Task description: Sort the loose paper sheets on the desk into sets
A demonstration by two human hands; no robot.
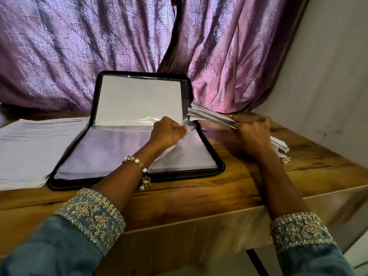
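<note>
Gripping fanned paper sheets (211,116), right hand (252,134)

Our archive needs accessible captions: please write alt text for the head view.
A person's left hand pinches a clear sleeve of an open zip folder while the right hand grips a sheaf of papers over a wooden desk.
</note>
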